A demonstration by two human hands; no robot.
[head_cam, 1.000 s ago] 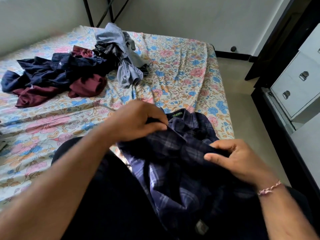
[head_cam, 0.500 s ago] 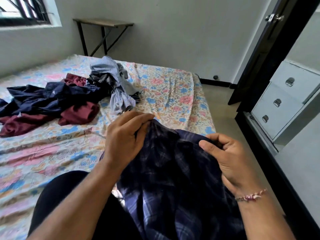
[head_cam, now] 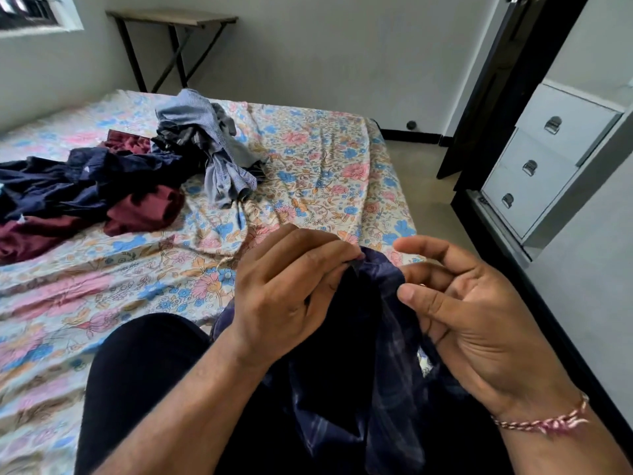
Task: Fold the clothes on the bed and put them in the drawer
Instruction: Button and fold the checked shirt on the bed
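Left hand (head_cam: 287,289) pinches plaid shirt (head_cam: 370,337) edge, right hand (head_cam: 479,320) grip loose on fabric, likely finding collar to fold; pile (head_cam: 102,186) waits far left.

A dark blue plaid shirt (head_cam: 370,354) hangs bunched over the lap; navy, maroon and grey clothes (head_cam: 113,186) lie heaped on the bed (head_cam: 308,173); white drawers (head_cam: 544,159) stand closed.
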